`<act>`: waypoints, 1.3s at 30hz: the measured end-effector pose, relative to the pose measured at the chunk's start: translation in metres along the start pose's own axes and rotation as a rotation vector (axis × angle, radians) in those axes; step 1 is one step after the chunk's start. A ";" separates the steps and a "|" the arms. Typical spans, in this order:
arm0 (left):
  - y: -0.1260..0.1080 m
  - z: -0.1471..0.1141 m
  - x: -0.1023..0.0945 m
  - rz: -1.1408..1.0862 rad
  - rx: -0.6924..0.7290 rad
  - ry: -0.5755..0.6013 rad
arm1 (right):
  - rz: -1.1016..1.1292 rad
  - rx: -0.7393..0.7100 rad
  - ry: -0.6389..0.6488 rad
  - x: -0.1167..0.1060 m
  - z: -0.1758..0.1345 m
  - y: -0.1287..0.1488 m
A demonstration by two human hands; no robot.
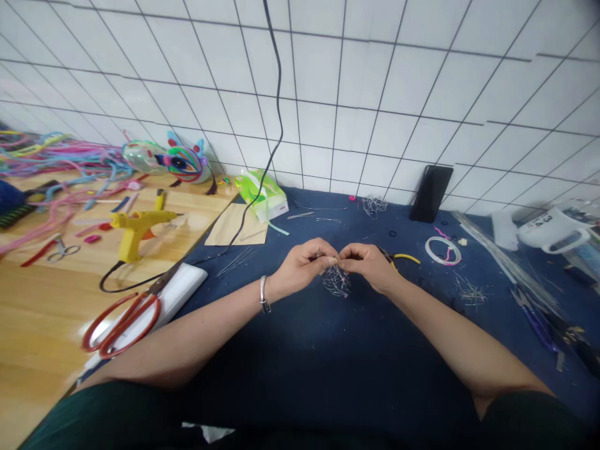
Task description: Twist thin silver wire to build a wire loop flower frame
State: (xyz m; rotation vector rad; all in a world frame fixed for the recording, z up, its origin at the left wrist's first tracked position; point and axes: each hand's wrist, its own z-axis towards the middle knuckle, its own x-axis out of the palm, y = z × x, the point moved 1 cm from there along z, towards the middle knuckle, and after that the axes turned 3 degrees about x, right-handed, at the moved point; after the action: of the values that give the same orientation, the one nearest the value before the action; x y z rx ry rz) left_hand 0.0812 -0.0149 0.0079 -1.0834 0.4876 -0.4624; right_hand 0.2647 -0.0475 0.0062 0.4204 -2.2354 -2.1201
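Over the middle of the dark blue cloth, my left hand (307,265) and my right hand (365,265) meet fingertip to fingertip. Both are closed in a pinch on a small tangle of thin silvery wire (336,282), which hangs below the fingers. A tiny pinkish spot shows at its lower end. The exact point of the grip is hidden by the fingertips. Just beyond my right hand lie pliers with yellow handles (407,257), partly covered by that hand. Another wire tangle (374,205) rests farther back near the wall.
At left are a yellow glue gun (135,231), large red-handled scissors (129,322) on a white box, and pipe cleaners (60,156). A tissue pack (262,194) sits behind. At right are a phone (431,194), tape roll (443,251), wire pieces (471,292), blue-handled pliers (537,322) and mug (555,228).
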 end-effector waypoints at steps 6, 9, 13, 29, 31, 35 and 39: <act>0.010 0.013 -0.009 -0.269 -0.209 -0.026 | -0.465 -0.253 -0.190 -0.007 -0.002 0.011; 0.013 0.013 -0.010 -0.228 -0.271 0.039 | -0.731 -0.485 -0.230 -0.005 -0.006 0.013; 0.011 0.012 -0.010 0.029 -0.275 0.072 | -1.040 -0.683 -0.181 0.001 -0.009 0.013; -0.002 0.005 0.002 0.751 0.173 -0.011 | -0.499 -0.203 -0.423 0.023 -0.014 0.016; 0.000 0.004 0.003 0.773 0.216 -0.021 | -0.499 -0.219 -0.458 0.026 -0.017 0.017; 0.005 0.003 0.005 0.762 0.300 -0.027 | -0.433 -0.209 -0.485 0.032 -0.021 0.016; 0.007 0.003 0.006 0.650 0.376 0.027 | -0.613 -0.464 -0.508 0.035 -0.024 0.011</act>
State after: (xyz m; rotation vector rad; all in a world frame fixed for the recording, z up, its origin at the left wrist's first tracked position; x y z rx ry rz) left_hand 0.0887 -0.0138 0.0014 -0.5120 0.7091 0.0119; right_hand 0.2337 -0.0779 0.0129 0.6608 -1.8449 -3.2799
